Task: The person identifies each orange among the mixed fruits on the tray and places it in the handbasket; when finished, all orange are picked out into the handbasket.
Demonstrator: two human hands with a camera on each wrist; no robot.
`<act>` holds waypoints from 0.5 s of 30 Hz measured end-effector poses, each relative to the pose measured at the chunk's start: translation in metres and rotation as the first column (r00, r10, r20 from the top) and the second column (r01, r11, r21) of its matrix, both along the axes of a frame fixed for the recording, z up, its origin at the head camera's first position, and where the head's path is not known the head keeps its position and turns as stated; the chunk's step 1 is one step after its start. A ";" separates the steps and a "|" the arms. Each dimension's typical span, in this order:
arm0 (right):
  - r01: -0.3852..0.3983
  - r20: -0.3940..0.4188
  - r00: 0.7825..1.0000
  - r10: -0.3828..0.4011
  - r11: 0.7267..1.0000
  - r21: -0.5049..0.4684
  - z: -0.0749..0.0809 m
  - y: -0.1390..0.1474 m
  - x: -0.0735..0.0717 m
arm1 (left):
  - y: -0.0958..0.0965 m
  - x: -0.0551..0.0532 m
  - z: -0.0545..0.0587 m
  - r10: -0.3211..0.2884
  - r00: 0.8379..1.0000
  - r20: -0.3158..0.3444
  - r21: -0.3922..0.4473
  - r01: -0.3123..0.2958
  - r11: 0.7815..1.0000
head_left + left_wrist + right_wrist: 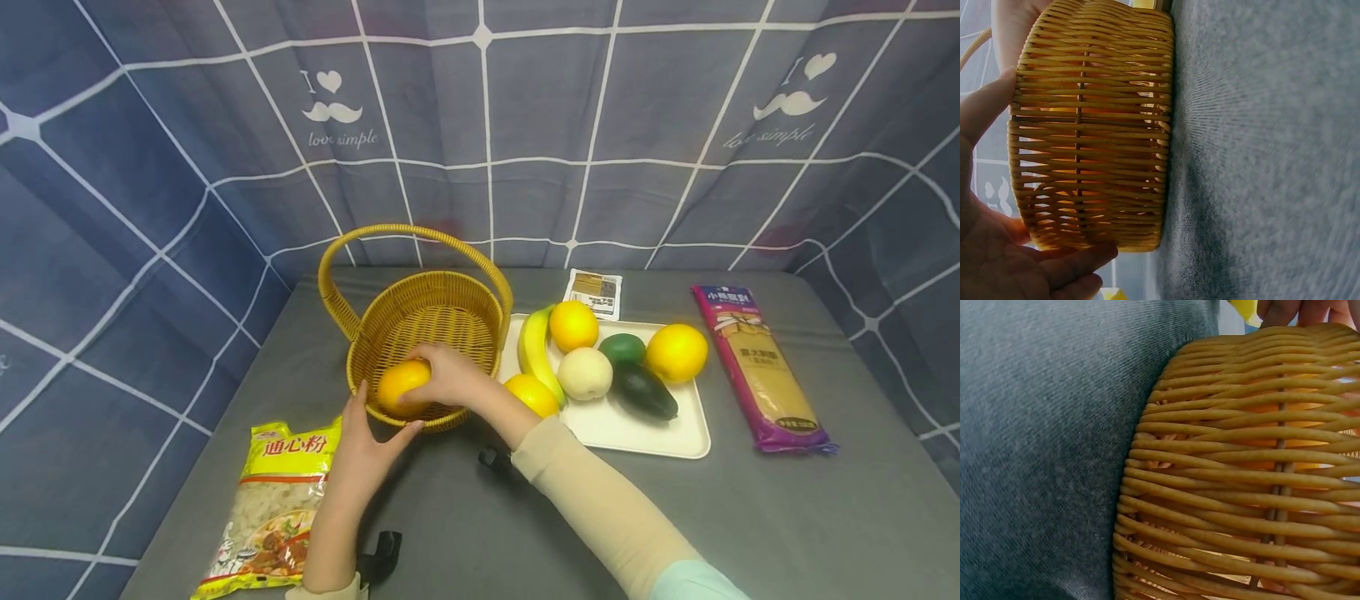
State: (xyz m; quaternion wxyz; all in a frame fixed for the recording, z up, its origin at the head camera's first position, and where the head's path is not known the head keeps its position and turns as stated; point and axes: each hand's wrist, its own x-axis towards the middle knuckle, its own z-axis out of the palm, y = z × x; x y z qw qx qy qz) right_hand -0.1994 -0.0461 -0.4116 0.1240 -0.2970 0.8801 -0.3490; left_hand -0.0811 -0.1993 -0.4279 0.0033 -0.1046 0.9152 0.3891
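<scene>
Backdrop (540,108): blue-grey fabric, lightly creased, printed with white grid lines, hearts, moustaches and "love simple". Left side panel (97,275) and right side panel (892,242): matching grid. Tabletop (817,533): grey, fine woven texture.

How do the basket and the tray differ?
The basket is round, woven and deep; the tray is rectangular, off-white and shallow. The basket has an arched handle; the tray shows none. One orange shows in the basket; the tray bears several things. Both rest on the table.

There are four oranges (403,385), one banana (535,350), one basket (442,329), one tray (637,435).
</scene>
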 end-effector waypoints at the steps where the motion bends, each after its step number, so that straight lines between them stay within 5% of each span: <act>1: 0.004 -0.006 1.000 -0.004 1.000 0.011 0.000 0.000 0.000 | 0.000 0.000 0.000 0.000 1.000 0.000 0.000 0.000 1.000; 7: 0.038 -0.042 0.999 -0.035 0.997 0.063 0.001 0.002 0.005 | 0.001 -0.001 -0.001 0.005 1.000 -0.002 0.001 -0.005 1.000; 15: 0.044 -0.103 0.994 -0.043 0.999 0.003 0.011 0.010 0.011 | 0.000 0.000 0.000 0.008 1.000 -0.010 -0.006 -0.008 1.000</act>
